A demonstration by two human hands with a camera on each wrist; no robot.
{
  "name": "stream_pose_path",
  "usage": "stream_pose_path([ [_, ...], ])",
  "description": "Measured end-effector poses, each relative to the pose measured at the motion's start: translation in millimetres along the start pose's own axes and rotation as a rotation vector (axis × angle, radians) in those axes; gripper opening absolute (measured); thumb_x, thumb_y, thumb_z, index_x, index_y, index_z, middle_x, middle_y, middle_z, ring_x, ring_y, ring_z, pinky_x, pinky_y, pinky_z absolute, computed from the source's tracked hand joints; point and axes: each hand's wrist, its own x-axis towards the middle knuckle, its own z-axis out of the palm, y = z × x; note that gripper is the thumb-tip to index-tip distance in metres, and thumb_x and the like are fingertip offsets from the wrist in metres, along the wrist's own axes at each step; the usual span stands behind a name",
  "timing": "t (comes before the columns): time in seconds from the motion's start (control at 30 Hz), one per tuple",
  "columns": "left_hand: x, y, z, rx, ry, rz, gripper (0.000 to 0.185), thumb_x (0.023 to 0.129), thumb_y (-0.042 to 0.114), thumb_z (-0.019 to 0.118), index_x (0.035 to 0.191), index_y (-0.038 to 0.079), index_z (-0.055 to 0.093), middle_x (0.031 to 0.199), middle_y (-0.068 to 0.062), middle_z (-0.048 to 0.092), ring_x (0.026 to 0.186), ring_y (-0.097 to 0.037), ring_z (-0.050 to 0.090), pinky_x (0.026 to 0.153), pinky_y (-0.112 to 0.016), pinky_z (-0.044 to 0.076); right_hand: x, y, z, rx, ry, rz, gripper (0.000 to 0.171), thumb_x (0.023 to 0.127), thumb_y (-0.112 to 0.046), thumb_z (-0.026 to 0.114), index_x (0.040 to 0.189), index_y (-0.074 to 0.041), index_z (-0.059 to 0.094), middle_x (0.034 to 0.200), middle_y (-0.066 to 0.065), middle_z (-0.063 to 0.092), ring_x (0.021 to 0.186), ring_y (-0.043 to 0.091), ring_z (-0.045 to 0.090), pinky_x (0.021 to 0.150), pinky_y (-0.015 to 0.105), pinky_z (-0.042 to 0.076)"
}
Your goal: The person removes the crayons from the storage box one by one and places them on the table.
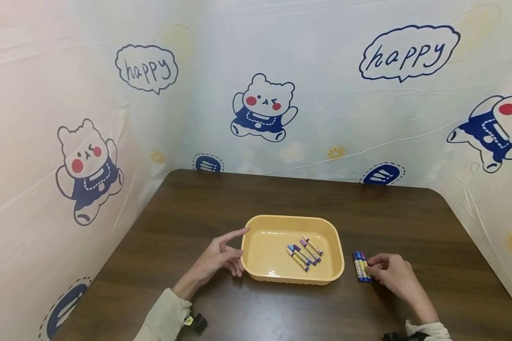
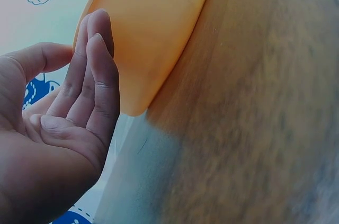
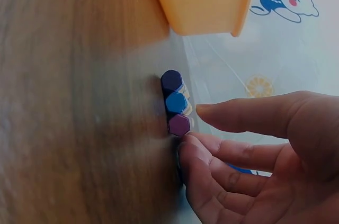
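Observation:
My left hand (image 1: 215, 255) is at the left end of a yellow plastic basin (image 1: 256, 274), its index fingertip on the rim and its other fingers beside the outer wall. Its fingers look nearly straight in the left wrist view. Inside the basin, right of its middle, lie several crayons (image 1: 298, 260) in yellow wrappers. On the table to the right, more crayons (image 1: 359, 267) lie side by side. My right hand (image 1: 394, 274) is at their right edge. The right wrist view shows its fingertips beside a purple crayon end (image 3: 179, 125), with the thumb tip apart from it.
The basin stands on a dark brown wooden table (image 1: 187, 199). Pale sheeting (image 1: 324, 123) printed with bears and "happy" bubbles surrounds the table at the back and sides. A small black device (image 1: 199, 324) is at the left sleeve.

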Motion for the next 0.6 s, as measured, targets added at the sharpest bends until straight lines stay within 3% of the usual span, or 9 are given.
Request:
stream_pose_path([
  [0.33,0.3,-0.8,-0.1,-0.007,-0.007,0.01,0.06,0.1,0.004,0.056,0.155,0.008,0.033,0.076,-0.02,0.071,0.061,-0.024,0.07,0.058,-0.042,0.061,0.4,-2.6,-0.4,-0.025,0.021,-0.019,0.017,0.086,-0.011,0.073,0.098,0.0,0.072,0.08,0.003,0.07,0.068,0.014,0.061,0.053,0.027,0.05],
  [0.6,-0.4,-0.4,0.1,-0.005,-0.001,0.006,0.06,0.1,0.005,0.056,0.155,0.008,0.034,0.076,-0.021,0.071,0.06,-0.023,0.069,0.057,-0.041,0.061,-3.6,-13.2,1.1,-0.077,0.1,-0.05,0.015,0.087,-0.013,0.07,0.098,-0.003,0.073,0.083,0.001,0.071,0.073,0.014,0.061,0.058,0.029,0.047],
])
